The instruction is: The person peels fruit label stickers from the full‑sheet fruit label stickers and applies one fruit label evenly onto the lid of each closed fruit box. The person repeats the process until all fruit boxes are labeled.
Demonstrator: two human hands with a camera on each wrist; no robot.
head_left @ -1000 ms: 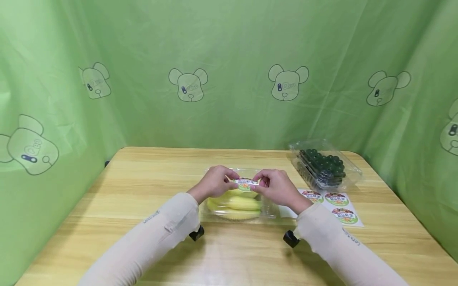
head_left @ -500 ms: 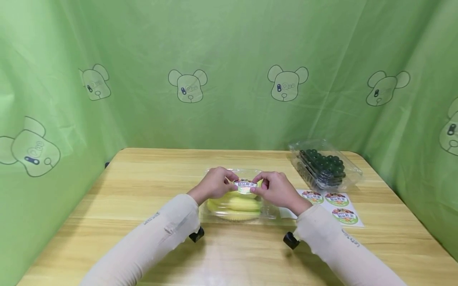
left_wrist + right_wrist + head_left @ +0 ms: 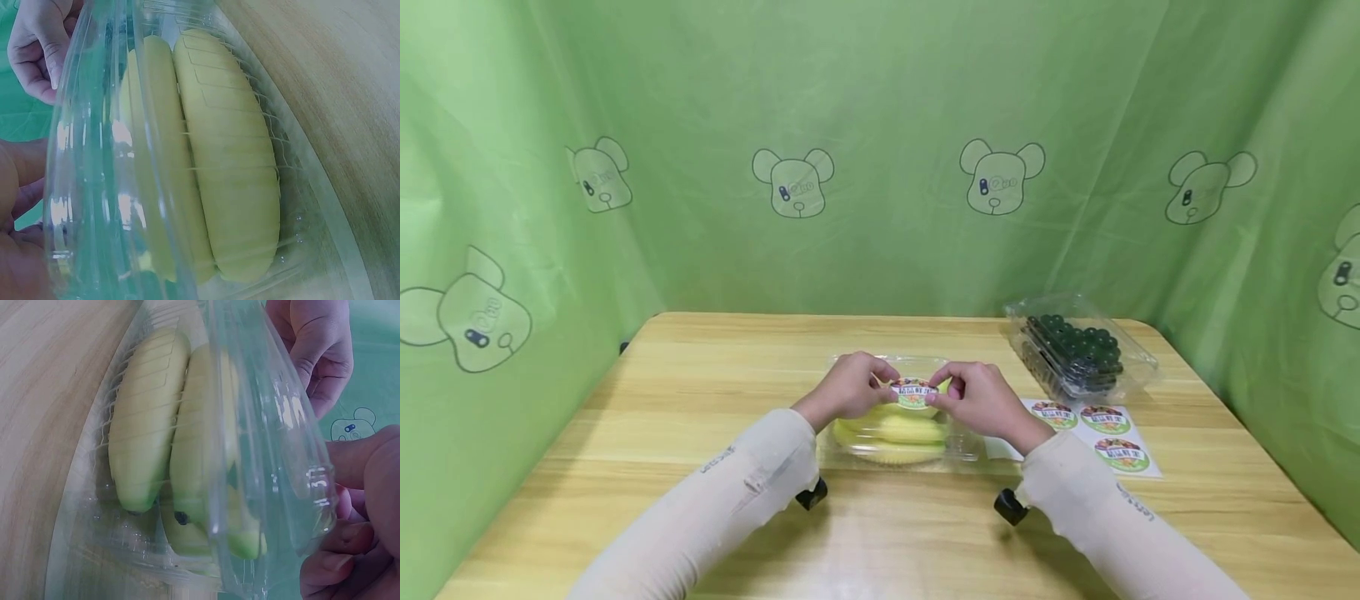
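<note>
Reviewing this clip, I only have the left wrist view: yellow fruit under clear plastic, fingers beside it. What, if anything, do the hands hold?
Observer: In the head view, the left hand and right hand pinch a round printed sticker between them, over the clear box of yellow fruit.

Operator: Any more of those around?

Observer: Three show on a white sheet, partly covered by the right forearm.

Operator: Anything farther back?

Observer: Yes, a second clear box with dark green round fruit, near the far right corner of the table.
</note>
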